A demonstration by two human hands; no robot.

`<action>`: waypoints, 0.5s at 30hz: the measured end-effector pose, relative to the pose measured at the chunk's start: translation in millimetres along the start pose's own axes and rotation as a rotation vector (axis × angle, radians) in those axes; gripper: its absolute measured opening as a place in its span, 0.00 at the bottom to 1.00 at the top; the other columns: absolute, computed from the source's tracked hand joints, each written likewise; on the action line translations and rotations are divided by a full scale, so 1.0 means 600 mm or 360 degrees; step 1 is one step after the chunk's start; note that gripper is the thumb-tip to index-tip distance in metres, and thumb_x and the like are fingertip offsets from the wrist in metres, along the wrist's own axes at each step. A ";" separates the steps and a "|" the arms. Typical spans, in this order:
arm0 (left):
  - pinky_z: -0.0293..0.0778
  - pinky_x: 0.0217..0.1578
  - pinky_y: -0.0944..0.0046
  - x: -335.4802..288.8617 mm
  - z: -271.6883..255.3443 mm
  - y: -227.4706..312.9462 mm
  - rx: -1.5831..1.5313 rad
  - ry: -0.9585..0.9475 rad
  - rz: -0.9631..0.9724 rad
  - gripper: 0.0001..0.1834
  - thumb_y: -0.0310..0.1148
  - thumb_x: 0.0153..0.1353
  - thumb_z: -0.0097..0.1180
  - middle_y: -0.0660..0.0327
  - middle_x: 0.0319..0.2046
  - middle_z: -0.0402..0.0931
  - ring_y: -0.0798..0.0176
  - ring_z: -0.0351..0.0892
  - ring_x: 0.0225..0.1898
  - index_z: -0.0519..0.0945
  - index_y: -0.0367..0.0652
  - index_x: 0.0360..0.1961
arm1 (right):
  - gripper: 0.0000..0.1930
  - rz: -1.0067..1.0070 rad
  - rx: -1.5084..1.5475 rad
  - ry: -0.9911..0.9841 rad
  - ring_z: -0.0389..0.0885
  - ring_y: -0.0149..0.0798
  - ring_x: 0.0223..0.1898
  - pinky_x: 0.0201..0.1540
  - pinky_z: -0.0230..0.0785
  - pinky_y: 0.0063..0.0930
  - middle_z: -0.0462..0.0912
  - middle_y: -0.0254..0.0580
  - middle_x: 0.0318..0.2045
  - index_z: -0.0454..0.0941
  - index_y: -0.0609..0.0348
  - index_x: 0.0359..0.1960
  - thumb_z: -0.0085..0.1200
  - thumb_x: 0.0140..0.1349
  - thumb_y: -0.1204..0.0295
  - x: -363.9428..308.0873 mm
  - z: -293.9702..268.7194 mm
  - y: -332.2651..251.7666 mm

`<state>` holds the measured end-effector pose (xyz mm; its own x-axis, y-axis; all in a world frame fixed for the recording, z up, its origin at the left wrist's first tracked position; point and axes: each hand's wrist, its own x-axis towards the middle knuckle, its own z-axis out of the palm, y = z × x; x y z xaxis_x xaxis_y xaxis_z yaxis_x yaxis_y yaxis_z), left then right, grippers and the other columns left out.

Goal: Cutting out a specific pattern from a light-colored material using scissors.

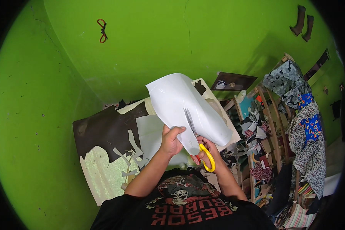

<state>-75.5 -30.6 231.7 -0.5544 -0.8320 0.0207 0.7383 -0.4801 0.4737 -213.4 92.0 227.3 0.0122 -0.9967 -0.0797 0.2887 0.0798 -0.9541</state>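
A large white sheet, curled over on its right side, is held up in front of me. My left hand pinches its near edge, thumb on top and fingers underneath. In my right hand is a pair of scissors with a yellow handle loop and some red by the other loop. Their blades point away from me and lie along the sheet, parted a little at the tips. A narrow flap of the sheet hangs to the left of the blades, between my hands. Some of my right fingers are hidden behind the handles.
Under the sheet lie a dark brown sheet, a pale shiny piece and several grey-white offcuts. To the right, a wooden rack holds fabric scraps, with patterned cloth draped over it. A green wall stands behind.
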 end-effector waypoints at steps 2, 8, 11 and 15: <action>0.80 0.51 0.44 0.001 -0.003 0.009 0.0099 -0.0052 -0.0095 0.33 0.18 0.54 0.47 0.47 0.54 0.72 0.46 0.79 0.52 0.61 0.35 0.64 | 0.24 0.0024 0.0041 -0.0007 0.73 0.28 0.21 0.23 0.66 0.19 0.74 0.37 0.30 0.64 0.61 0.55 0.62 0.62 0.72 -0.002 0.002 -0.001; 0.76 0.56 0.42 0.000 -0.006 0.035 0.0107 -0.0114 -0.0269 0.37 0.14 0.52 0.46 0.48 0.55 0.72 0.46 0.76 0.56 0.58 0.38 0.67 | 0.27 0.0065 0.0009 0.0035 0.74 0.30 0.21 0.24 0.66 0.21 0.73 0.37 0.30 0.63 0.61 0.56 0.64 0.63 0.63 -0.001 0.001 0.000; 0.75 0.57 0.42 0.000 -0.013 0.043 0.0055 -0.0251 -0.0295 0.37 0.13 0.52 0.46 0.47 0.56 0.72 0.45 0.76 0.57 0.58 0.38 0.67 | 0.29 0.0036 0.0003 0.0017 0.74 0.30 0.22 0.24 0.67 0.20 0.74 0.38 0.30 0.63 0.62 0.56 0.64 0.63 0.59 -0.002 0.006 -0.003; 0.74 0.59 0.41 0.001 -0.017 0.051 0.0008 -0.0292 -0.0327 0.37 0.13 0.53 0.47 0.46 0.58 0.71 0.44 0.75 0.58 0.58 0.37 0.67 | 0.30 0.0074 -0.0036 0.0016 0.74 0.30 0.22 0.23 0.67 0.21 0.74 0.37 0.29 0.63 0.62 0.56 0.64 0.62 0.58 -0.002 0.007 -0.008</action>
<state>-49.4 -48.9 237.3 -0.7529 -0.6529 0.0828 0.6015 -0.6317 0.4890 -210.8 92.5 233.4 0.0156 -0.9918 -0.1270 0.2666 0.1266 -0.9555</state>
